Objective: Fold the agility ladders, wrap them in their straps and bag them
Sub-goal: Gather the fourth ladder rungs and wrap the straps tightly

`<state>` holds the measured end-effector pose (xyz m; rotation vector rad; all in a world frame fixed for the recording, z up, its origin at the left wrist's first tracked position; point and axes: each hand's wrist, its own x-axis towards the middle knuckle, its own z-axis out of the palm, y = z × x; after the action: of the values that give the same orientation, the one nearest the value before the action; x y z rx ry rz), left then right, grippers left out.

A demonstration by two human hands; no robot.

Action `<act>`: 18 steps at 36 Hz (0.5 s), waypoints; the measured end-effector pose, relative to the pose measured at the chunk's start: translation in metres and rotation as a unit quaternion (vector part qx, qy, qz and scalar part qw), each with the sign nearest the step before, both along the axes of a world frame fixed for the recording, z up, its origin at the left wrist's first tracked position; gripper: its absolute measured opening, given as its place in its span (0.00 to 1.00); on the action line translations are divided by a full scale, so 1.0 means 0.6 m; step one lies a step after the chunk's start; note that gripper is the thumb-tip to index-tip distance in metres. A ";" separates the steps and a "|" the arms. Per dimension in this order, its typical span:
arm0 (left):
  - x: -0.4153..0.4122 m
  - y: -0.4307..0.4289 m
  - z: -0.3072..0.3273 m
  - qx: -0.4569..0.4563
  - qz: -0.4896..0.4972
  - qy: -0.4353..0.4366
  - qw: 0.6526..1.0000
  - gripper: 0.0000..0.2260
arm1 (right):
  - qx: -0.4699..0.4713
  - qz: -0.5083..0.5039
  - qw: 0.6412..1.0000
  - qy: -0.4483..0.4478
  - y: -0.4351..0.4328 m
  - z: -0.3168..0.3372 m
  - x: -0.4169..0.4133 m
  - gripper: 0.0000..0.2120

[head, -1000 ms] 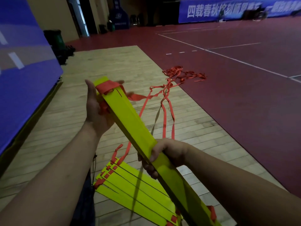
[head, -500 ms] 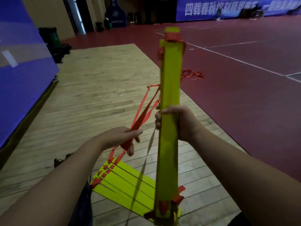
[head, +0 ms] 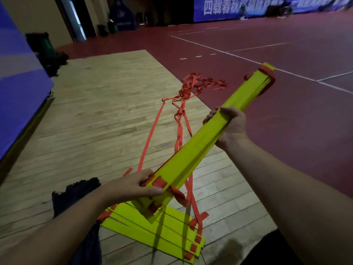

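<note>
A stacked bundle of yellow ladder rungs (head: 193,155) slants from low centre up to the right. My left hand (head: 137,185) grips its near end over the red strap loops. Around its middle my right hand (head: 230,127) is closed. Red straps (head: 150,129) trail from the near end across the floor to a tangled heap (head: 198,86). Several more yellow rungs (head: 147,232) lie fanned out on the wood floor under the bundle.
A dark cloth item, perhaps the bag (head: 74,192), lies on the wood floor (head: 107,111) by my left forearm. A blue padded wall (head: 21,73) runs along the left. Red court floor (head: 286,104) spreads to the right. Dark gear (head: 47,52) sits at the back left.
The bundle has swung from upright to slanting up to the right. My left hand has gone from the loose strap to the bundle's near end. My right hand keeps its grip.
</note>
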<state>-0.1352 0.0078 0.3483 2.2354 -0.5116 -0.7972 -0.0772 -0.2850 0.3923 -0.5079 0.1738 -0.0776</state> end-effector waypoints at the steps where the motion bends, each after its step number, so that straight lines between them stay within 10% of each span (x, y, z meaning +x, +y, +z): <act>1: -0.004 0.000 0.003 -0.030 0.016 0.020 0.999 0.46 | 0.005 -0.003 1.000 0.003 0.001 0.000 -0.001 0.07; 18: -0.046 -0.029 0.037 -0.350 0.114 0.354 0.860 0.29 | 0.020 -0.082 0.995 0.053 -0.003 -0.014 -0.010 0.10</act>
<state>-0.1626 -0.0093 0.3702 1.1841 -0.1232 -1.0238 -0.0831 -0.2870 0.3840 -0.4573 0.3196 -0.2070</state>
